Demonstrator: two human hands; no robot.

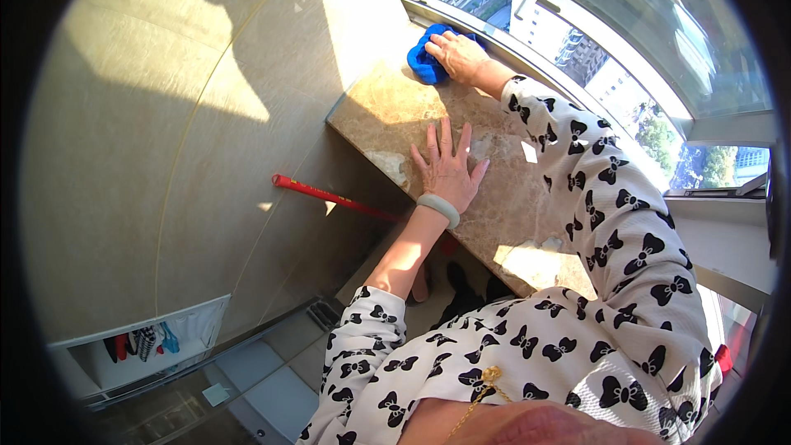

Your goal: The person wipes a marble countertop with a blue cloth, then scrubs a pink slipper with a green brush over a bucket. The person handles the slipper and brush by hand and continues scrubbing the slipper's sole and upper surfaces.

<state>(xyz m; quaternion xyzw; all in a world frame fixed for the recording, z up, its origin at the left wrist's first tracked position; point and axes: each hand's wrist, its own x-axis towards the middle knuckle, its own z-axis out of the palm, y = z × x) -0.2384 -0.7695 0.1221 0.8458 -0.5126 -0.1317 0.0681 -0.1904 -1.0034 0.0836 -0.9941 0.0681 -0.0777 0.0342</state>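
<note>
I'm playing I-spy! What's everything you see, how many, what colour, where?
cloth: 1, blue, ledge's far end
stone ledge: 1, brown, below window
window: 1, pale frame, upper right
buildings: several, mixed, outside
pole: 1, red, left of ledge
wall: 1, beige, left
clothes: several, mixed, lower left
floor tiles: several, grey, lower left
bracelet: 1, pale green, left wrist
necklace: 1, gold, bottom
patterned top: 1, white and black, bottom
left hand: 1, bare, flat on ledge
right hand: 1, bare, on cloth

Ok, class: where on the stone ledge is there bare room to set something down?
Two patches of the stone ledge: one between the tiled wall, blue cloth and left hand; another between the left hand and right sleeve. Crowded: by the window, where the right hand holds the cloth.
</note>
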